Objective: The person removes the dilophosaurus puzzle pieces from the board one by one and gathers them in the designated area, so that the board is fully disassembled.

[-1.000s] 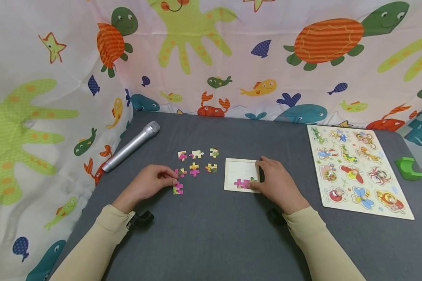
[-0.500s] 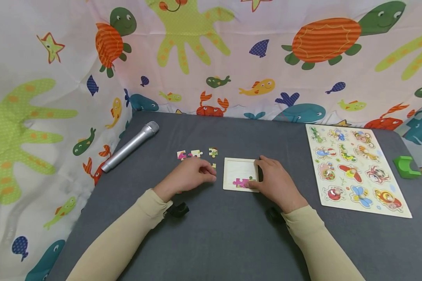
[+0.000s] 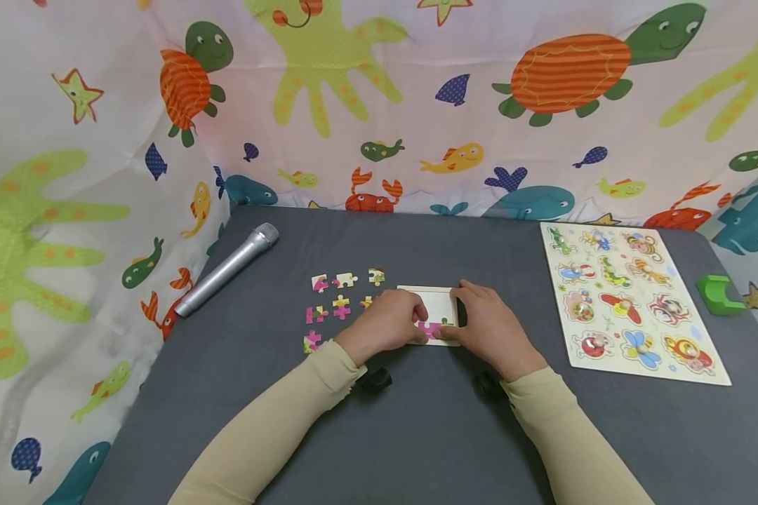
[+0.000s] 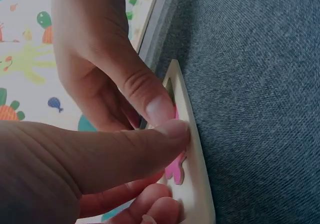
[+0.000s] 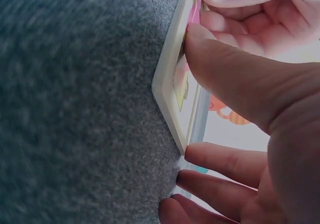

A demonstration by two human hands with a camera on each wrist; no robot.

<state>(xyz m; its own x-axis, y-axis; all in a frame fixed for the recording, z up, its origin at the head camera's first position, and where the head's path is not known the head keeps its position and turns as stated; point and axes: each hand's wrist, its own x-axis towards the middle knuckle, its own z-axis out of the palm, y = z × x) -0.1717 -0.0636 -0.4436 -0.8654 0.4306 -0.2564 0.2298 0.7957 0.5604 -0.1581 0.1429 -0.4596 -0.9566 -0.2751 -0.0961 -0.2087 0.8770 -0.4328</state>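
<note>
A shallow wooden puzzle tray [image 3: 439,301] lies on the table with pink puzzle pieces [image 3: 428,327] along its near side. My right hand [image 3: 495,330] grips the tray's right end, its thumb [image 5: 205,46] pressing on the pieces and its fingers at the edge. My left hand [image 3: 385,324] reaches over the tray's near left corner. Its thumb [image 4: 160,134] and curled fingertips meet at a pink puzzle piece [image 4: 175,171], partly hidden beneath them. Several loose puzzle pieces [image 3: 341,306] lie to the tray's left; the left hand partly covers one.
A silver microphone [image 3: 227,270] lies at the back left. At the right are a peg puzzle board [image 3: 632,301] with insect pictures and a green curved block [image 3: 720,294]. A printed cloth [image 3: 328,175] hangs behind the grey table [image 3: 417,435].
My left hand has moved right, from the loose pieces across to the tray. My right hand has stayed on the tray. The head view has shifted slightly.
</note>
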